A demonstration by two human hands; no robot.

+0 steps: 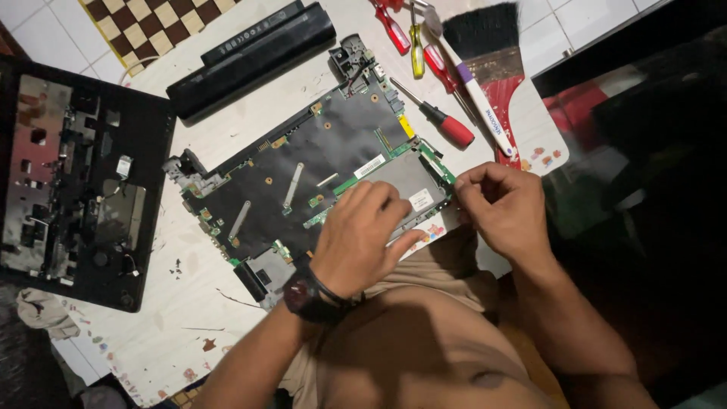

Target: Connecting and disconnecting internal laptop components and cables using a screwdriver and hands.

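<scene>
A laptop motherboard (303, 174), green with a black film over most of its face, is seen lying aslant on a small white table (227, 113). The left hand (360, 235), a dark watch (303, 297) on its wrist, is laid palm down on the board's near right corner, its fingers bent and pressing on a flat grey drive (413, 182) seated in that corner. The right hand (500, 204) is set at the drive's right edge, fingers curled in and pinched together at the board's rim; whether anything small is held between them cannot be told. The two hands are held close together, a narrow gap being left between them over the drive. Beyond the board, at the table's far edge, a long black battery (250, 57) is laid. To the far right a red-handled screwdriver (443, 121) lies just beside the board's corner, with further screwdrivers (413, 38), red and yellow, and a white pen (481, 102) near it, and a red-handled brush (496, 53) with black bristles alongside. At the left a black laptop case (76, 182), opened and stripped, is placed partly off the table's edge. A crumpled cloth (45, 314) lies below the case. Tiled floor (30, 23) is visible at the upper left.
</scene>
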